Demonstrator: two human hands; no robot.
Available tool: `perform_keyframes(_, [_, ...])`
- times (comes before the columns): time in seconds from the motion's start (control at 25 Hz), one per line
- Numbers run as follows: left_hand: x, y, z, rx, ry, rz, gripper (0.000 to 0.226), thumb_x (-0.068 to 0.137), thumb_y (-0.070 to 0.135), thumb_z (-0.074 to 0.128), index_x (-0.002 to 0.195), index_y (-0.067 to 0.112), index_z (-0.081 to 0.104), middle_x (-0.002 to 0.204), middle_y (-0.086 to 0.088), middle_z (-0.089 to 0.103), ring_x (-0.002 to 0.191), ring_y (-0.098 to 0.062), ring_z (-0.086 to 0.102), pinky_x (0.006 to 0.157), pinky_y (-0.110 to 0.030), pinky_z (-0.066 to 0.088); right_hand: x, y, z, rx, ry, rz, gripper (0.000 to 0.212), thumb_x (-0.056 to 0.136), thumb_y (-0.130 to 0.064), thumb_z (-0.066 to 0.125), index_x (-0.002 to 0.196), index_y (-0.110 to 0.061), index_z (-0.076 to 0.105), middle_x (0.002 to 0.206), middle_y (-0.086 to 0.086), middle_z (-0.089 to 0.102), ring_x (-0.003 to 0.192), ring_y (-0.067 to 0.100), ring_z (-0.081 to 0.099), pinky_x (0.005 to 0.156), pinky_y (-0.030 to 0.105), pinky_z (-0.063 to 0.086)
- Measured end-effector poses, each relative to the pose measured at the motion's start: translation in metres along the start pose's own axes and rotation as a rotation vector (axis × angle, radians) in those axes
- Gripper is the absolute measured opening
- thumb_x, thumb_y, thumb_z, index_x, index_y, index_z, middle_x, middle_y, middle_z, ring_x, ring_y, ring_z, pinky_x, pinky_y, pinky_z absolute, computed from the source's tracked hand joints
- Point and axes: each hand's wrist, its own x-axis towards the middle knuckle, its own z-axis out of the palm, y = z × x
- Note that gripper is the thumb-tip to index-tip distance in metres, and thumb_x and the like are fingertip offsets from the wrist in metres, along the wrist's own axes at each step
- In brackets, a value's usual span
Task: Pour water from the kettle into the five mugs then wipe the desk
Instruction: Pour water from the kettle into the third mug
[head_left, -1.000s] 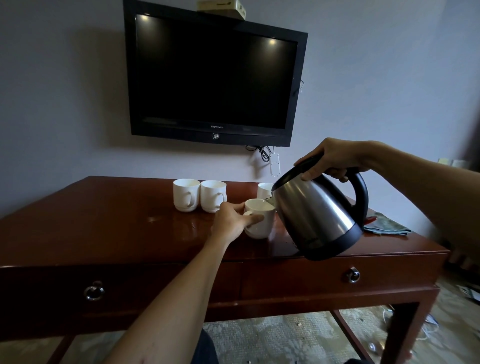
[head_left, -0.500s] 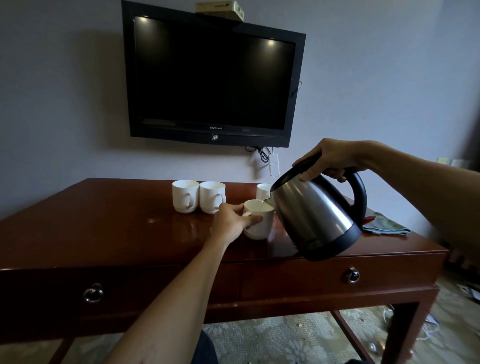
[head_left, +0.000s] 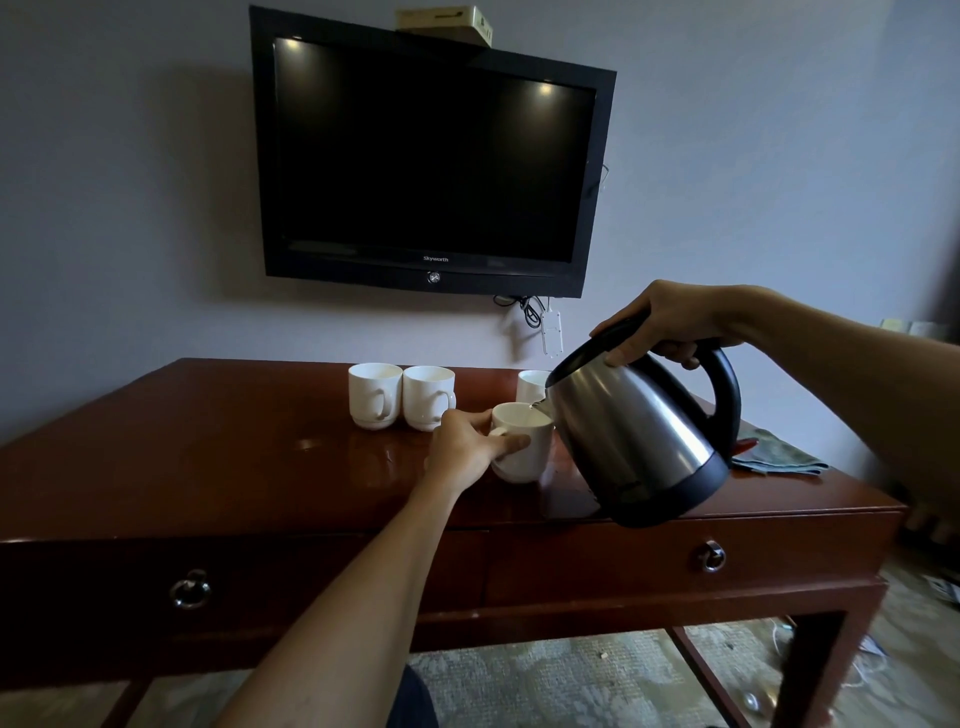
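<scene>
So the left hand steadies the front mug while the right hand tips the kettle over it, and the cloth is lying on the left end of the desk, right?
Not quite: the head view shows the cloth on the desk's right end, behind the kettle. The rest holds.

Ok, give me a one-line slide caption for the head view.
Right hand tilts the kettle over a white mug steadied by the left hand on the desk.

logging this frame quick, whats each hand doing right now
Left hand: closed around the front mug, steadying it on the desk.
Right hand: closed on the kettle handle, kettle tipped over that mug.
</scene>
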Motion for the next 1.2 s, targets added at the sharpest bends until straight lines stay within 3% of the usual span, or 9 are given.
perform_keyframes(0.28, [0.0006,0.0015,-0.0004,0.015,0.006,-0.008,0.061,0.067,0.04,0.095,0.122,0.02,0.076,0.109,-0.001,0.079,0.104,-0.013,0.067,0.102,-0.047,0.052,0.0002,0.0002,-0.0011,-0.001,-0.006,0.003,0.039,0.076,-0.019,0.087,0.114,-0.014,0.078,0.047,0.002,0.034,0.041,0.016,0.027,0.044,0.025,0.034])
perform_keyframes(0.48, [0.0002,-0.0008,-0.0009,0.015,-0.01,-0.004,0.058,0.066,0.043,0.095,0.118,0.025,0.078,0.098,0.007,0.08,0.101,-0.011,0.07,0.101,-0.048,0.053,0.0013,-0.0013,-0.0019,-0.016,-0.013,-0.007,0.039,0.075,-0.02,0.087,0.114,-0.015,0.078,0.047,0.003,0.036,0.04,0.015,0.028,0.043,0.025,0.036])
perform_keyframes(0.64, [-0.0008,0.0004,-0.0016,0.011,-0.017,-0.003,0.058,0.067,0.042,0.095,0.12,0.025,0.077,0.101,0.007,0.079,0.103,-0.012,0.069,0.102,-0.047,0.053,0.0014,-0.0027,-0.003,-0.026,-0.016,-0.009,0.04,0.075,-0.02,0.087,0.113,-0.015,0.078,0.047,0.004,0.035,0.04,0.016,0.028,0.043,0.025,0.037])
perform_keyframes(0.92, [0.0023,-0.0028,0.0007,0.023,-0.015,-0.019,0.08,0.042,0.072,0.088,0.113,0.036,0.077,0.1,0.011,0.08,0.105,-0.012,0.07,0.098,-0.05,0.055,0.0014,-0.0036,-0.0022,-0.033,-0.02,-0.005,0.04,0.075,-0.021,0.087,0.114,-0.015,0.078,0.048,0.003,0.034,0.042,0.016,0.026,0.044,0.025,0.035])
perform_keyframes(1.04, [0.0032,-0.004,0.0004,0.014,-0.023,-0.009,0.064,0.054,0.058,0.095,0.112,0.035,0.078,0.099,0.01,0.08,0.103,-0.012,0.071,0.099,-0.051,0.055,0.0019,-0.0033,-0.0028,-0.04,-0.019,-0.004,0.04,0.076,-0.02,0.087,0.115,-0.014,0.077,0.048,0.003,0.034,0.041,0.016,0.027,0.044,0.025,0.036])
perform_keyframes(1.2, [0.0048,-0.006,0.0009,-0.001,-0.013,-0.017,0.062,0.06,0.048,0.096,0.116,0.03,0.078,0.101,0.009,0.08,0.103,-0.011,0.07,0.1,-0.049,0.055,0.0032,-0.0041,-0.0029,-0.063,-0.023,-0.01,0.041,0.077,-0.02,0.086,0.115,-0.009,0.076,0.05,0.005,0.034,0.042,0.016,0.027,0.043,0.025,0.037])
